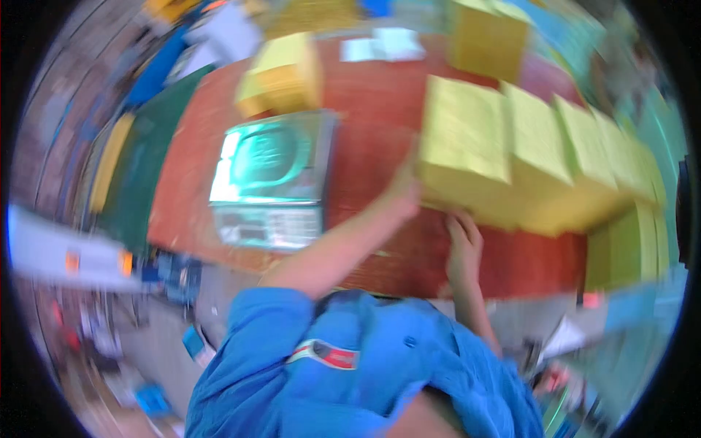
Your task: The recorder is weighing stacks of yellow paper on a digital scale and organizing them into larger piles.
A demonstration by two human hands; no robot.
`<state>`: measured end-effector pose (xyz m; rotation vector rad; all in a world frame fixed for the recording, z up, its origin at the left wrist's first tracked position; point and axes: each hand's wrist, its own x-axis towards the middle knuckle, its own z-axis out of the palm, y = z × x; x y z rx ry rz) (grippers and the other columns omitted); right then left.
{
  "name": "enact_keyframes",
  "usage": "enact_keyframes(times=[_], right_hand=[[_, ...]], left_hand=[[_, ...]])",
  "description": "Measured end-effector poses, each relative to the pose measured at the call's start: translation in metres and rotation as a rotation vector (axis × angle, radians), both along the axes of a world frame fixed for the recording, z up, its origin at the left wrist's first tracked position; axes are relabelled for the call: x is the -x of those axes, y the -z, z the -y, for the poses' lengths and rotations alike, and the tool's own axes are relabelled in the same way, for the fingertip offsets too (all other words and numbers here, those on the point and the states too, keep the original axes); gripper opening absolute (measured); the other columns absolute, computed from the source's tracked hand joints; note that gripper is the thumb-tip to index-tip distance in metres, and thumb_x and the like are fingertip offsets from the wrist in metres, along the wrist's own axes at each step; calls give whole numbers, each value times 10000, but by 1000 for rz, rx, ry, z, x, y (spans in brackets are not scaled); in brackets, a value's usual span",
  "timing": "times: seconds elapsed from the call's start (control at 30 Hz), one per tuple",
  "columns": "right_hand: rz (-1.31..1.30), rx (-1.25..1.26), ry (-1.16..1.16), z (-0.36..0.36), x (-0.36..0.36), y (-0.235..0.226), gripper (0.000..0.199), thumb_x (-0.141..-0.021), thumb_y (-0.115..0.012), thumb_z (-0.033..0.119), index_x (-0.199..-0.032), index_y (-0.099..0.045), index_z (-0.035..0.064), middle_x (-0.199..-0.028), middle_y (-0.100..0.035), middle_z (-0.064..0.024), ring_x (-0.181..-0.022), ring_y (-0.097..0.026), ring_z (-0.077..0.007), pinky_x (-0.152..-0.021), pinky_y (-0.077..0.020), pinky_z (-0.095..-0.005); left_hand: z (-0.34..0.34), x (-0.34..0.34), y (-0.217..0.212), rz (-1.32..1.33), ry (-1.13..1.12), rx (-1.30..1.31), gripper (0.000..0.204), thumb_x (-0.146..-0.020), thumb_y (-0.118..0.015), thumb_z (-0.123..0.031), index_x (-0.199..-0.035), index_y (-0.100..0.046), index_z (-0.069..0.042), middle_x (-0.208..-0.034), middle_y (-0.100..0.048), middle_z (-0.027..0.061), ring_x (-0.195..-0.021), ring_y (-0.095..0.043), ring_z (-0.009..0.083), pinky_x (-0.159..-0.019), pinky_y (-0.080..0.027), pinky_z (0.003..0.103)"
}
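Probably steadying yellow blocks [537, 139], left hand [407, 182] at left end, right hand [464, 244] by front edge; cannot tell either grip. Likely calls next for even support.

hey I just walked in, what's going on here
A person in a blue shirt has the left hand at the left side of a yellow block and the right hand by its near edge; blur obscures any grip. It's the leftmost in a row of blocks on a red table, right of a silvery boxy device.
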<state>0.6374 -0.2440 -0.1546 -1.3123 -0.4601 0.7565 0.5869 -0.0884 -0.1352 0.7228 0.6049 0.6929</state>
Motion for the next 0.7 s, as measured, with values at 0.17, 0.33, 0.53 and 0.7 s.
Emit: enact_keyframes(times=[0.17,0.33,0.53,0.7], right_hand=[[-108,56,-279,18,33,16,165,-919,-521,44,-1005,-642,-29,-986,-637,-73,-929,-589,-142,-847,-477,-281],[-187,-97,-784,-8,84,-33,194,-914,-505,46,-1043,-628,-31,-990,-653,-106,-921,-625,-181,-805,-520,-323],[-139,-119,-1200,-102,180,-72,258,-923,-508,43,-1152,-606,-24,-1021,-653,-105,-961,-623,-175,-860,-502,-312],[-162,-61,-1426,-176,318,-45,254,-948,-542,98,-1172,-601,-8,-1056,-644,-93,-983,-610,-148,-874,-486,-300]], left_hand=[[-9,45,-31,38,97,-84,676,-993,-414,-517,-1466,-341,-40,-1498,-375,83,-1368,-337,202,-1126,-253,331],[-36,195,-74,-91,164,-365,583,-999,-445,-404,-1438,-366,-29,-1453,-428,151,-1282,-477,284,-1032,-412,434],[-85,413,-77,-164,-175,-363,590,-988,-411,-435,-1378,-417,7,-1347,-522,217,-1203,-549,314,-1004,-452,442],[-147,595,-12,-123,-377,-304,541,-975,-452,-406,-1335,-448,-3,-1310,-543,208,-1158,-570,313,-981,-474,445]])
